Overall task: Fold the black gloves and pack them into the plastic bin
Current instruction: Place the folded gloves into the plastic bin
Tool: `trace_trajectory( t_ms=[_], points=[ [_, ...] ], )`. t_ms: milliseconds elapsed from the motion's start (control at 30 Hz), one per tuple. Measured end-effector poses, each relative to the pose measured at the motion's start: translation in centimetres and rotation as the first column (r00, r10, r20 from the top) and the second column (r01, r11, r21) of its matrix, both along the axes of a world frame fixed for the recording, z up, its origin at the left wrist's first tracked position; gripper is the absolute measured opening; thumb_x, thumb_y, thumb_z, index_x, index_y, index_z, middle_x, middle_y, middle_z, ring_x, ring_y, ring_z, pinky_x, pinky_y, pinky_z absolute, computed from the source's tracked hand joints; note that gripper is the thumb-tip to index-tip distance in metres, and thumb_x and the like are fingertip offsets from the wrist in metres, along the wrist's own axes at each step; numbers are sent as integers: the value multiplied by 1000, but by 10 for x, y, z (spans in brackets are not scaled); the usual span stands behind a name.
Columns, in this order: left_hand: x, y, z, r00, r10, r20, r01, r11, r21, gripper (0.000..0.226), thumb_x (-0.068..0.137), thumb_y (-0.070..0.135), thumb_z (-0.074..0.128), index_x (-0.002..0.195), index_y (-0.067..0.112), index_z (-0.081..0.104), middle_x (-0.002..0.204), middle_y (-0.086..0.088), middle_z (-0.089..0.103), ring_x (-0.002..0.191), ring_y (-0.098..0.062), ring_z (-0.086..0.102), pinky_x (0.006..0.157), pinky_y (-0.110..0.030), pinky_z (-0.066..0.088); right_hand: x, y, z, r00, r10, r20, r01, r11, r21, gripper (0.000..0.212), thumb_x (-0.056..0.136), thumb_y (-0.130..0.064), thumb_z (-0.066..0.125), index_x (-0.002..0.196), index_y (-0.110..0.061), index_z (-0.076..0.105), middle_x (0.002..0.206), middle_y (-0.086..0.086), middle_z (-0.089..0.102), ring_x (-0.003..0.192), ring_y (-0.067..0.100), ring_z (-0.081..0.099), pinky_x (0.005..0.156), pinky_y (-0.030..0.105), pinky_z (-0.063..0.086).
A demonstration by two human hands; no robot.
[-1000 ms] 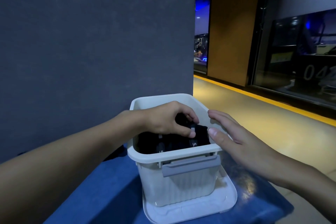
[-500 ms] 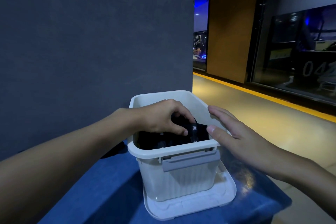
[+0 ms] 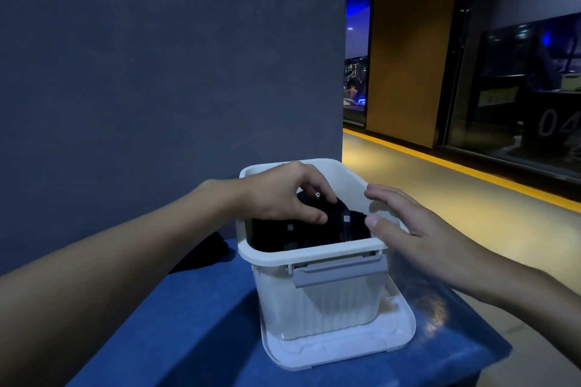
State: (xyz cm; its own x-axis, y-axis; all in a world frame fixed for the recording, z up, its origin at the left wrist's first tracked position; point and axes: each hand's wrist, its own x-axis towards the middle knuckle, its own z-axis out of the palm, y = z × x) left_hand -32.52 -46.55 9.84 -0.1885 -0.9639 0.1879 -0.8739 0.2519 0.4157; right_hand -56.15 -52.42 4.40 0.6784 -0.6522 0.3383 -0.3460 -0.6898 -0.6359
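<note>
A white plastic bin point(image 3: 317, 302) with a grey latch stands on its lid on the blue table. Black gloves point(image 3: 333, 229) with small white marks fill the bin up to near its rim. My left hand point(image 3: 283, 195) reaches into the bin from the left, its thumb and curled fingers pinching the top glove. My right hand point(image 3: 405, 223) hovers at the bin's right rim with fingers straight and spread, holding nothing; whether it touches the rim is unclear.
The white lid point(image 3: 342, 345) lies under the bin. Another dark piece of cloth point(image 3: 204, 251) lies on the blue table point(image 3: 188, 324) left of the bin, against the grey wall point(image 3: 157, 72). The table's right edge drops to the floor.
My left hand has stayed in the bin, shifting its grip slightly on the top glove. My right hand keeps its place by the right rim. The camera moved in a little.
</note>
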Motion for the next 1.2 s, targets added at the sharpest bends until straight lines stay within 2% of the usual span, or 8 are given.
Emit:
trace_trajectory(
  t_ms=[133, 267, 433, 700, 900, 1000, 1067, 1200],
  points=[
    [7, 19, 9, 998, 51, -46, -53, 998, -36, 24, 84, 26, 77, 107, 30, 72, 106, 22, 65, 107, 2, 59, 89, -27, 55, 0, 10, 18, 995, -63, -73, 50, 985, -166, 57, 80, -68, 41, 130, -42, 47, 113, -44, 36, 119, -7, 31, 107, 32, 30],
    [18, 43, 14, 988, 107, -109, -118, 987, -107, 19, 84, 26, 77, 101, 35, 72, 95, 33, 65, 104, 7, 60, 84, -18, 50, 13, 25, 37, 997, -40, -73, 22, 973, -228, 42, 90, -54, 48, 128, -37, 53, 117, -29, 47, 123, 0, 35, 109, 39, 31],
    [38, 89, 19, 961, 183, -208, -225, 954, -198, 15, 87, 22, 75, 101, 26, 74, 103, 10, 73, 100, 1, 65, 93, -32, 54, 51, 47, 49, 995, 78, -59, -92, 955, -281, 39, 89, -55, 47, 119, -34, 59, 120, -21, 55, 120, 3, 42, 106, 40, 35],
    [97, 180, -3, 877, 364, -314, -445, 862, -242, 13, 90, 18, 70, 99, 27, 73, 100, 12, 74, 100, 3, 66, 89, -23, 55, 149, 105, 54, 946, 303, -111, -323, 886, -331, 32, 90, -53, 49, 112, -34, 63, 116, -15, 58, 117, 8, 46, 103, 39, 39],
    [150, 223, -54, 738, 578, -347, -663, 716, -219, 15, 92, 15, 66, 92, 30, 70, 96, 13, 72, 87, 7, 65, 76, -15, 49, 233, 141, 31, 915, 371, -157, -400, 886, -233, 25, 91, -44, 56, 110, -30, 64, 118, -9, 60, 116, 13, 53, 103, 41, 41],
    [172, 232, -84, 654, 708, -269, -757, 620, -209, 17, 89, 11, 64, 100, 22, 70, 98, 9, 66, 96, -8, 63, 79, -16, 43, 275, 142, 10, 910, 363, -199, -394, 908, -142, 27, 91, -38, 57, 113, -25, 63, 119, -5, 62, 114, 15, 57, 100, 37, 45],
    [187, 237, -99, 601, 769, -220, -799, 577, -167, 22, 89, 13, 63, 111, 18, 67, 107, 3, 59, 104, -15, 58, 85, -18, 38, 299, 143, -3, 900, 368, -235, -392, 918, -65, 34, 94, -34, 55, 125, -20, 57, 127, -2, 58, 118, 15, 54, 100, 30, 44],
    [208, 245, -117, 502, 827, -253, -864, 495, -97, 31, 93, 23, 61, 124, 24, 60, 129, -1, 49, 122, -20, 49, 103, -28, 38, 342, 148, -29, 898, 365, -246, -371, 928, 21, 48, 95, -34, 53, 139, -20, 41, 141, 2, 45, 125, 17, 48, 98, 26, 40]
  ],
)
